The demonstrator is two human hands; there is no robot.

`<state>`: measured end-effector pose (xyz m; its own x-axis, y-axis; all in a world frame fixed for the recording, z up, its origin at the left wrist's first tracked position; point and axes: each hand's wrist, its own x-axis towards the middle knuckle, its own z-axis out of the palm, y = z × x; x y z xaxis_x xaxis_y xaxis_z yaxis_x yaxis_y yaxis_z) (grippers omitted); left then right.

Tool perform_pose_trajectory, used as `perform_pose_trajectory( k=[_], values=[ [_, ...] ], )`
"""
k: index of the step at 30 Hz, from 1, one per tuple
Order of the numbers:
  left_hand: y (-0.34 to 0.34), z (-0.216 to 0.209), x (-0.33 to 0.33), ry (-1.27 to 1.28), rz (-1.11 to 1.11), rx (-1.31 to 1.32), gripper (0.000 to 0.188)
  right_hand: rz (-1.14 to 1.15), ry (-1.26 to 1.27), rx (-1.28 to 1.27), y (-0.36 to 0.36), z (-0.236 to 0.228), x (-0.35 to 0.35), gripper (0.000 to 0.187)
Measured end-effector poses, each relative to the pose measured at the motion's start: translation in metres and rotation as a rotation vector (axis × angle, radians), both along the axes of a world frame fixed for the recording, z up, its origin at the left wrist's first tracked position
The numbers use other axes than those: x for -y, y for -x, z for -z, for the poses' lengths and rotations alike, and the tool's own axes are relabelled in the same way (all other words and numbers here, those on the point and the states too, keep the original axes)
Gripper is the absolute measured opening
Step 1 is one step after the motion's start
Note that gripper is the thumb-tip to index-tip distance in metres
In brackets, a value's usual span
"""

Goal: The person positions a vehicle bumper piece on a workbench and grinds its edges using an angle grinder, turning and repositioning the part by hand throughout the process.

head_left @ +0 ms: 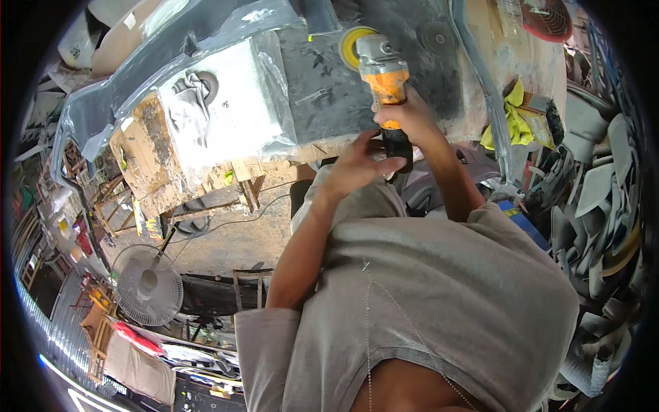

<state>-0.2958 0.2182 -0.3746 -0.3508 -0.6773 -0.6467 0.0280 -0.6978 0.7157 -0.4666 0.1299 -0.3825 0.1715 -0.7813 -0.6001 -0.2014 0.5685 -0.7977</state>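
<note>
An orange and black angle grinder (387, 86) with a grey metal head stands out over the near side of the workbench. Its round yellow disc (353, 48) sits at the far end, over the dark bench surface. My right hand (409, 118) is wrapped round the grinder's orange body. Lower down, my left hand (358, 163) grips the black rear end, its thumb lying across it and its other fingers partly hidden. Whether the disc is spinning cannot be told.
On the bench (329, 103) are a white sheet under clear plastic (237, 103), a grey cloth (190, 103) and a long grey moulded panel (89, 113). A yellow-green cloth (511, 120) lies at the right. Behind at left stands a fan (149, 281); grey parts (594, 185) are piled right.
</note>
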Motion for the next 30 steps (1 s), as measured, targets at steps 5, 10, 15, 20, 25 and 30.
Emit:
perform_pose_trajectory(
  k=[5, 10, 15, 20, 25, 30],
  values=[
    [0.046, 0.021, 0.007, 0.023, -0.125, -0.022, 0.046, -0.019, 0.049, -0.01, -0.014, 0.001, -0.002, 0.034],
    [0.052, 0.032, 0.006, -0.007, -0.257, -0.069, 0.034, 0.024, 0.055, -0.112, -0.021, 0.012, -0.003, 0.034],
    [0.045, 0.044, -0.001, -0.05, -0.318, -0.133, 0.037, -0.085, 0.008, -0.089, -0.03, 0.017, -0.001, 0.035],
    [0.034, 0.04, 0.003, 0.067, -0.23, 0.07, 0.037, 0.117, 0.106, 0.055, -0.041, 0.018, -0.011, 0.031],
    [0.025, 0.051, 0.001, 0.06, -0.228, 0.039, 0.036, 0.017, 0.011, 0.079, -0.044, 0.036, -0.008, 0.042],
    [0.018, 0.04, -0.004, 0.023, -0.215, 0.084, 0.033, 0.048, 0.106, 0.079, -0.052, 0.044, -0.019, 0.029]
  ],
)
